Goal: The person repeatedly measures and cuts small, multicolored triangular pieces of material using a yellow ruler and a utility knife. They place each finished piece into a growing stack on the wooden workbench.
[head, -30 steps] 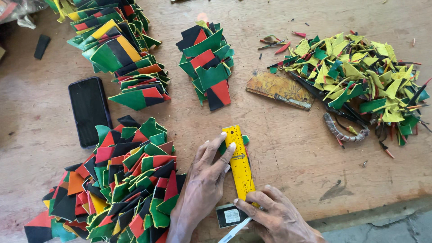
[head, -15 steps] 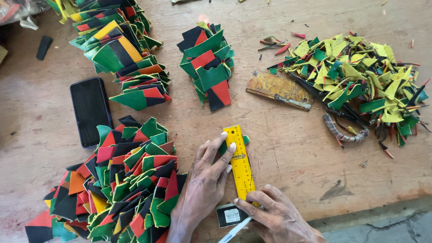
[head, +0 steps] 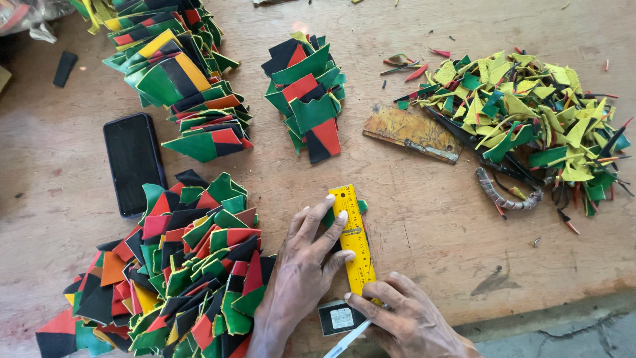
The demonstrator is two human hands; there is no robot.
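My left hand (head: 301, 265) lies flat on a yellow ruler (head: 352, 229), fingers spread and pressing it down onto a green piece (head: 362, 206) that peeks out at the ruler's far end. At the ruler's near end my right hand (head: 404, 318) grips a white pen (head: 346, 342), its tip close to the ruler's edge. A small black block with a white label (head: 339, 317) sits just under that hand. Left of my left hand lies a big pile of red, green and black cut pieces (head: 179, 272).
A black phone (head: 134, 162) lies at the left. Stacks of coloured pieces (head: 308, 93) stand at the back (head: 179, 73). A worn wooden strip (head: 411, 132), scissors (head: 510, 179) and a heap of yellow-green offcuts (head: 530, 113) lie at the right. The table edge (head: 530, 311) runs front right.
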